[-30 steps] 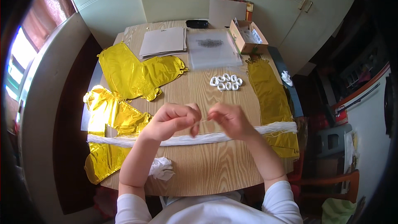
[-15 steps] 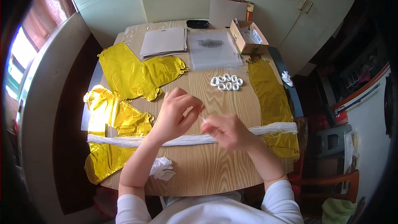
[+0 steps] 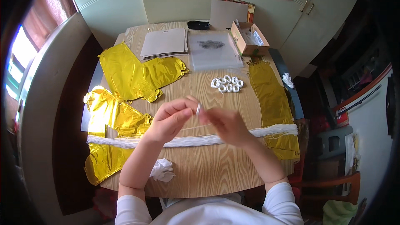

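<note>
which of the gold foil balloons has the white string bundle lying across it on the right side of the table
The long narrow gold balloon along the right table edge; the white string bundle crosses its lower end. The other gold balloons lie on the left.

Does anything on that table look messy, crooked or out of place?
Mostly tidy. One crumpled white wad lies loose near the wooden table's front edge, and the right flat gold foil strip hangs past the table's right edge. The bundle of white strings lies straight.

white short sleeves, bare forearms, white top
</note>
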`<state>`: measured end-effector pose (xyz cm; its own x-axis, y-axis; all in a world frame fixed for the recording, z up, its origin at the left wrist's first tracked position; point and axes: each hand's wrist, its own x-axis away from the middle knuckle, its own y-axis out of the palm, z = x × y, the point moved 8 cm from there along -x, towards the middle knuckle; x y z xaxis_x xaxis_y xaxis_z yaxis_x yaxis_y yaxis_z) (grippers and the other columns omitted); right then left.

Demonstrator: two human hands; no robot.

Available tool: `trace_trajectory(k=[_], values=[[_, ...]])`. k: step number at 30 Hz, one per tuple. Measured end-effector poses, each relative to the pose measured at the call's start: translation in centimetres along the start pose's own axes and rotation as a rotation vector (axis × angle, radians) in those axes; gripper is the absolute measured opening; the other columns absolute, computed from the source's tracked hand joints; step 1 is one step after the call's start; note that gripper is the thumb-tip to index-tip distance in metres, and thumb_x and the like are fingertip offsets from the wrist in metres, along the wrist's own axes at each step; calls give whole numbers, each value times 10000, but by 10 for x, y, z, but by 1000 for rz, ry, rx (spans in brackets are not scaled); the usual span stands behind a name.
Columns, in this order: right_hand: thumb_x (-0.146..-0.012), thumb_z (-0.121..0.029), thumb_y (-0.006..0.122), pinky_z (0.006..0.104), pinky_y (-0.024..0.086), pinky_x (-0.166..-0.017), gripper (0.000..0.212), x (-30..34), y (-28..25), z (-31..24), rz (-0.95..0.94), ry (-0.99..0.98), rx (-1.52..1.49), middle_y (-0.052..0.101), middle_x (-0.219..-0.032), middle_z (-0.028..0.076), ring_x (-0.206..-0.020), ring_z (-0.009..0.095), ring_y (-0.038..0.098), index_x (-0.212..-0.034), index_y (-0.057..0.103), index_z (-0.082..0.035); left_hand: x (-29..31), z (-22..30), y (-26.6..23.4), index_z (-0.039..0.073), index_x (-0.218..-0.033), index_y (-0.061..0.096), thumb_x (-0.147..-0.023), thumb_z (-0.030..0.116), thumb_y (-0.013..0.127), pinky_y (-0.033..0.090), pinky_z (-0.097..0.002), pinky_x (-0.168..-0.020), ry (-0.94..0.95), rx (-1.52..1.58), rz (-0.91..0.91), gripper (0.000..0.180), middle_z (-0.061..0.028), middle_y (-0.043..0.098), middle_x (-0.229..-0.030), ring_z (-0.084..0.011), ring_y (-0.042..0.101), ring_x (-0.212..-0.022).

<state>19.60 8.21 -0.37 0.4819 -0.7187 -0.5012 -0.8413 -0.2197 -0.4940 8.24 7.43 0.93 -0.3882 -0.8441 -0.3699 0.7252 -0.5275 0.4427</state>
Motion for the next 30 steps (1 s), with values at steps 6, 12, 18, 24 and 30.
trace_trajectory(k=[6, 12, 18, 24, 30], values=[[-835, -144, 594, 322, 451, -502, 106, -6, -18, -11, 53, 63, -67, 601, -641, 91, -553, 209, 607, -816, 587, -39, 3, -1, -5, -6, -865, 596, -854, 42, 447, 410, -339, -790, -45, -712, -171, 157, -89, 576, -916, -171, 536, -794], [-833, -138, 584, 312, 447, -460, 84, -1, -1, -34, -63, -242, 78, 584, -619, 75, -528, 222, 591, -794, 590, -64, -4, 7, -6, -27, -838, 597, -846, 55, 511, 437, -304, -742, 61, -941, 6, 120, -83, 558, -854, -186, 535, -796], [-820, -117, 575, 302, 443, -460, 46, 0, 3, -3, -73, -68, 225, 582, -621, 65, -523, 221, 585, -800, 580, -75, 0, -14, -6, -30, -872, 591, -895, 124, 472, 436, -286, -726, -117, -233, -130, 196, -72, 564, -848, -156, 527, -818], [-816, -105, 578, 291, 440, -458, 16, -5, -10, -18, -27, -44, 39, 596, -639, 47, -531, 178, 595, -810, 587, -93, 7, -16, -9, -27, -855, 599, -876, 82, 513, 428, -284, -735, -216, -373, -137, 141, -43, 534, -791, -141, 507, -833], [-834, -117, 573, 319, 441, -475, 56, 2, 1, -26, -136, -130, -11, 583, -639, 73, -555, 213, 597, -800, 566, -74, -4, 6, -3, -2, -917, 639, -859, 52, 520, 419, -307, -753, 91, -933, -33, 144, -47, 595, -929, -134, 512, -813]])
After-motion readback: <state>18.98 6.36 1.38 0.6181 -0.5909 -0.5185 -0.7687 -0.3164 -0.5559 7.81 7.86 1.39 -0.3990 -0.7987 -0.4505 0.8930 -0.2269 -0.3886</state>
